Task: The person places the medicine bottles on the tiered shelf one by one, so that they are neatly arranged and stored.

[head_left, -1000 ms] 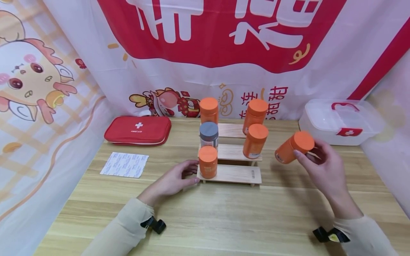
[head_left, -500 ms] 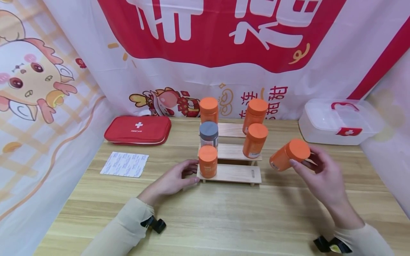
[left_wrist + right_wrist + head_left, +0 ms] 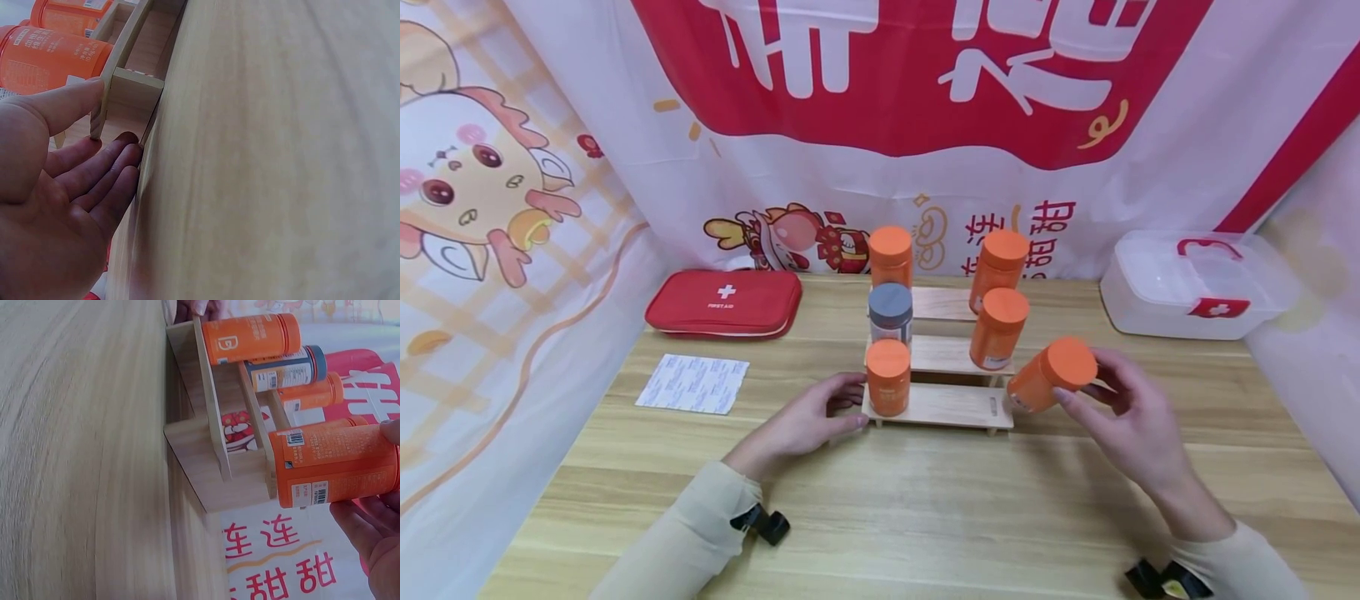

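Note:
In the head view my right hand [image 3: 1131, 417] grips a tilted orange bottle [image 3: 1048, 375] near its lid, just off the right end of the lowest step of a wooden tiered rack [image 3: 951, 406]. The right wrist view shows the labels of this held bottle [image 3: 337, 464]. My left hand [image 3: 808, 417] pinches the left end of the lowest step, thumb on top and index finger below, as the left wrist view shows. Beside that thumb stands an orange bottle [image 3: 888, 379]. A grey-lidded bottle [image 3: 891, 312] is on the middle step's left, an orange bottle [image 3: 998, 329] on its right.
On the top step stand two more orange bottles, left [image 3: 891, 254] and right [image 3: 998, 268]. A red first aid pouch [image 3: 724, 304] and a white printed packet [image 3: 692, 383] lie at left. A clear-lidded white box [image 3: 1195, 287] is at back right, before the printed cloth [image 3: 820, 179].
My right hand has brought the orange bottle left and slightly down, closer to the lowest step. The left hand stays at the rack's end.

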### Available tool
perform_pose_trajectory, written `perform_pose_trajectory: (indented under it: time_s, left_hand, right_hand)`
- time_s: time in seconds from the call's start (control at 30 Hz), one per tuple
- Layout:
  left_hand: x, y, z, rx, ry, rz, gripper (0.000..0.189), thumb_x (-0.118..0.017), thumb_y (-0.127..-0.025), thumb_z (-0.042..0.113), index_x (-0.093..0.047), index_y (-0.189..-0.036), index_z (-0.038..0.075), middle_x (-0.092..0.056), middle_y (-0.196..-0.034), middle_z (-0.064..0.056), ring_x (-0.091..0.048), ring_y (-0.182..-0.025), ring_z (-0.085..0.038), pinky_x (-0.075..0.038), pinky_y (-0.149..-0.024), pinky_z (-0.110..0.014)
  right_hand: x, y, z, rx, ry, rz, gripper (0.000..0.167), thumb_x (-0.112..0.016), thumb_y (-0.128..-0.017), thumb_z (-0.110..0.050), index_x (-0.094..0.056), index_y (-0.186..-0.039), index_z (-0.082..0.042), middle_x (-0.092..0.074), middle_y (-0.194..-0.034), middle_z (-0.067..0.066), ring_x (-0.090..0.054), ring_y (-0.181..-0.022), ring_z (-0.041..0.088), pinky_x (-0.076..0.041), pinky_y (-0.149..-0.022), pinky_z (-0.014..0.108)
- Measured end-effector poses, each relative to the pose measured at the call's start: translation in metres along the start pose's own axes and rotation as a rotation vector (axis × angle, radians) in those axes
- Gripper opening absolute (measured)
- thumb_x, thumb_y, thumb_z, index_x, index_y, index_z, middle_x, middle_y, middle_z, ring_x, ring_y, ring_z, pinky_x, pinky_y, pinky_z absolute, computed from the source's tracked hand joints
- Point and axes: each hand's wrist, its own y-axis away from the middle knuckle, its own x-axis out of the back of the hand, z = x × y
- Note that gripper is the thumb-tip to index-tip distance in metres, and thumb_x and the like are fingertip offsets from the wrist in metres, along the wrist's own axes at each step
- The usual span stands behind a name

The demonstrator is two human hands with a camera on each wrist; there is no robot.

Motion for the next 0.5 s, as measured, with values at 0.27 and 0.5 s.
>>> perform_pose_trajectory:
  time_s: [0.27,0.5]
  left_hand:
    - [0.000,0.000,0.001,0.000,-0.013,0.000,0.067,-0.077,-0.102,0.030,-0.049,-0.161,0.015,-0.064,-0.152,-0.005,-0.060,-0.143,-0.028,-0.046,-0.126,-0.054]
    - [0.000,0.001,0.001,-0.002,-0.012,0.001,0.066,-0.077,-0.102,0.029,-0.049,-0.160,0.015,-0.064,-0.152,-0.005,-0.060,-0.143,-0.028,-0.046,-0.126,-0.054]
  right_hand:
    - [-0.012,-0.002,-0.002,-0.028,0.009,-0.059,0.056,-0.084,-0.088,0.008,-0.065,-0.140,-0.002,-0.065,-0.132,-0.014,-0.066,-0.118,-0.001,-0.056,-0.098,0.009]
    - [-0.022,-0.003,-0.001,-0.047,0.000,-0.114,0.055,-0.084,-0.091,0.002,-0.064,-0.142,-0.004,-0.065,-0.136,-0.001,-0.065,-0.121,-0.002,-0.056,-0.100,0.010]
